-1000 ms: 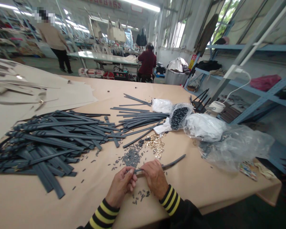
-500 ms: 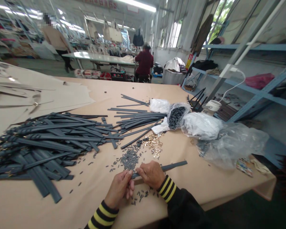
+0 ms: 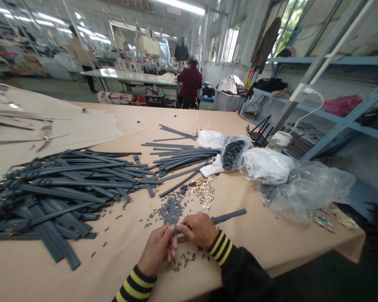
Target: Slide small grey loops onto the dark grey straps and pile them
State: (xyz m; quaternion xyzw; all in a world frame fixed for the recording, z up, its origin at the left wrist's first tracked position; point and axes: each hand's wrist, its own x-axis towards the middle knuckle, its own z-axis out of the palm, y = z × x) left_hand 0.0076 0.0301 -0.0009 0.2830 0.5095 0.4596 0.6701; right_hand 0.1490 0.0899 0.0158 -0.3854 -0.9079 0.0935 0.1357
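Note:
A dark grey strap (image 3: pixel 229 216) runs from between my fingers out to the right, low over the table. Its near end is pinched by my left hand (image 3: pixel 159 247), fingers curled. Closed on the same end, my right hand (image 3: pixel 199 230) meets the left thumb, and its fingers cover most of what lies there. Just beyond my hands is a heap of small dark grey pieces (image 3: pixel 170 210). Gold-coloured metal buckles (image 3: pixel 203 188) lie behind that heap. More small dark pieces (image 3: pixel 186 259) are scattered below my hands.
A big pile of dark straps (image 3: pixel 69 184) covers the left, with loose straps (image 3: pixel 182 157) farther back. Plastic bags (image 3: pixel 266 165), one holding black parts (image 3: pixel 233 154), sit at right. Beige material (image 3: pixel 97 126) lies far left. Two people are in the background; blue shelves (image 3: pixel 343 121) stand at right.
My right fingers have shifted slightly at the strap's end, and the strap's far end has moved a little. In the background, the standing person at left has moved to the right.

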